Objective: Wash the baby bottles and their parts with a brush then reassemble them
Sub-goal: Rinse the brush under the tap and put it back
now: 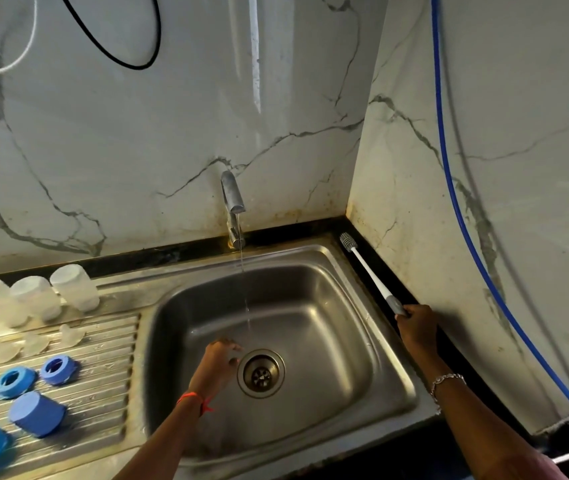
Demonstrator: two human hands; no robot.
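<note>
Three clear bottle bodies stand upside down on the steel drainboard at the left. In front of them lie clear teats, blue screw rings and blue caps. My right hand grips the grey handle end of a long white bottle brush, which lies along the black ledge right of the sink. My left hand hangs over the basin beside the drain, fingers loosely bent and holding nothing, just under the thin water stream.
The tap runs a thin stream into the steel sink. Marble-patterned walls close the back and right side. A blue hose hangs down the right wall; black and white cables hang at top left.
</note>
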